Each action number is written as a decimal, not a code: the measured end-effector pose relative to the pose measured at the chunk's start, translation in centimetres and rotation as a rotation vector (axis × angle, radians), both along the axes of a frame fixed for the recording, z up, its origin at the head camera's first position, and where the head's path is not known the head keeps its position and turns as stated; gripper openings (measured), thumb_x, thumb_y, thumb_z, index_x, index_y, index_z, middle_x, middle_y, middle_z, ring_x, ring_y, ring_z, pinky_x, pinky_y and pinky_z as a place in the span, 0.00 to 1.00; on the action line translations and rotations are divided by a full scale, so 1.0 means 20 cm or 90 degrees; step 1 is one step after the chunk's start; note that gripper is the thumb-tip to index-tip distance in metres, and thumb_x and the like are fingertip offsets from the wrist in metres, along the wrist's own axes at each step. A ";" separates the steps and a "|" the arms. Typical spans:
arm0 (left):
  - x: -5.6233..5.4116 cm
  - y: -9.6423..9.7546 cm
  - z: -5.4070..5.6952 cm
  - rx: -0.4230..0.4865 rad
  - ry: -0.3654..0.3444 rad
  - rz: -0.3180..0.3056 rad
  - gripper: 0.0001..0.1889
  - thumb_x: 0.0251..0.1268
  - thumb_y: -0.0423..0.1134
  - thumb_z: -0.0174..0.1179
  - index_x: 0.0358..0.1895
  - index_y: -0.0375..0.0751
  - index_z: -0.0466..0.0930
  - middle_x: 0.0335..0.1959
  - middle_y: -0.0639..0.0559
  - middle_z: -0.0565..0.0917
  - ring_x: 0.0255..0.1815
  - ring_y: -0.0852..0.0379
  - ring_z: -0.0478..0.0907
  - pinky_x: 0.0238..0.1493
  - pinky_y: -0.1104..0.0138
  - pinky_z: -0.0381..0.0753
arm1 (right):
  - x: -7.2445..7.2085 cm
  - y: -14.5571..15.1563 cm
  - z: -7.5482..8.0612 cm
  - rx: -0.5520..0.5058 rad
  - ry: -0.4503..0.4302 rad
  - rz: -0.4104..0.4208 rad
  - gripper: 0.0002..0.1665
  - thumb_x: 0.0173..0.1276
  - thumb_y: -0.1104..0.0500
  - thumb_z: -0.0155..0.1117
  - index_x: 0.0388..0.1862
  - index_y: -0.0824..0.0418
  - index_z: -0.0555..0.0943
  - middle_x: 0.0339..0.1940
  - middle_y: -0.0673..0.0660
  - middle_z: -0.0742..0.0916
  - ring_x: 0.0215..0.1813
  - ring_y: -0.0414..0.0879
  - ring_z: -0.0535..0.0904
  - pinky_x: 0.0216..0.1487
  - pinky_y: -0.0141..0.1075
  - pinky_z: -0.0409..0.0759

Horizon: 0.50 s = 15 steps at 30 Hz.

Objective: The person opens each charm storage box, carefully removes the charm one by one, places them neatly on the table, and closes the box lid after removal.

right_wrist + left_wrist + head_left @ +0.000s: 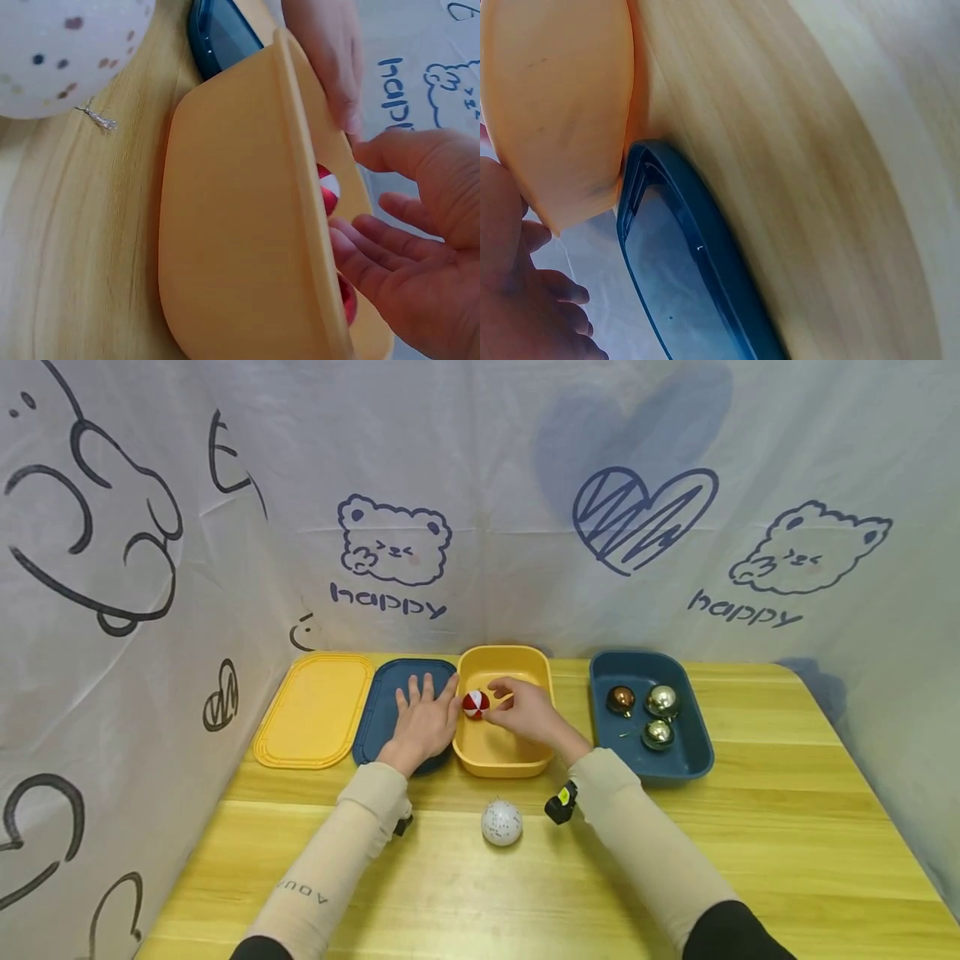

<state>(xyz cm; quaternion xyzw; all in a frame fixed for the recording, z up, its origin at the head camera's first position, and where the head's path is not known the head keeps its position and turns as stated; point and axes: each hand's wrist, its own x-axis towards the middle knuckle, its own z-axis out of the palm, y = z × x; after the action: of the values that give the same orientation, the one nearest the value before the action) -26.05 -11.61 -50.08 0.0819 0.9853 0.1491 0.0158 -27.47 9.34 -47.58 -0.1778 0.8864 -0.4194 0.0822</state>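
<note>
My left hand (423,722) is flat with fingers spread over the dark blue lid (378,720), its thumb side at the left rim of the yellow box (502,767). Inside that box lies a red-and-white ball (476,703). My right hand (528,714) reaches over the box's right side, fingers loosely bent and fingertips just beside the ball. The right wrist view also shows a second red ball (347,298) in the box, hidden under the right hand in the head view. Nothing is between the right thumb and fingers.
A white speckled ball (501,823) with a silver string sits on the wooden table (787,827) in front of the box. To the right, a blue box (693,768) holds a brown bauble (620,700) and two gold ones. A yellow lid (315,710) lies far left.
</note>
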 end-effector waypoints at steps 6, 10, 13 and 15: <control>0.00 0.01 0.00 0.000 -0.005 -0.002 0.30 0.90 0.55 0.31 0.88 0.57 0.47 0.86 0.28 0.50 0.87 0.24 0.39 0.83 0.31 0.40 | -0.03 -0.04 -0.04 -0.003 -0.008 -0.034 0.34 0.70 0.57 0.74 0.72 0.66 0.76 0.64 0.66 0.85 0.60 0.58 0.86 0.61 0.49 0.86; -0.01 0.00 -0.01 -0.004 0.002 0.000 0.30 0.90 0.55 0.32 0.88 0.57 0.48 0.85 0.28 0.51 0.86 0.24 0.40 0.83 0.31 0.41 | -0.05 -0.05 -0.08 -0.001 -0.010 -0.046 0.34 0.71 0.56 0.73 0.72 0.66 0.76 0.64 0.67 0.85 0.60 0.58 0.85 0.61 0.48 0.86; 0.00 0.00 -0.01 -0.005 0.006 0.003 0.30 0.90 0.55 0.32 0.88 0.57 0.48 0.85 0.28 0.51 0.86 0.25 0.40 0.83 0.31 0.41 | -0.07 -0.06 -0.10 0.003 -0.013 -0.052 0.34 0.71 0.55 0.74 0.71 0.66 0.76 0.63 0.66 0.85 0.60 0.57 0.85 0.61 0.48 0.86; 0.00 0.00 -0.01 -0.001 0.006 0.003 0.30 0.90 0.55 0.32 0.88 0.57 0.48 0.85 0.28 0.51 0.87 0.25 0.40 0.83 0.31 0.41 | -0.07 -0.06 -0.12 0.008 -0.015 -0.055 0.34 0.70 0.55 0.74 0.71 0.66 0.77 0.63 0.66 0.85 0.60 0.57 0.85 0.61 0.47 0.86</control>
<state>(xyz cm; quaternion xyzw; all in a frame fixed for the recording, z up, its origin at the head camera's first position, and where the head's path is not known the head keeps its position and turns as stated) -26.03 -11.62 -50.35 0.0799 0.9857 0.1481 0.0110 -28.97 8.11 -49.90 -0.1336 0.8948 -0.4193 0.0756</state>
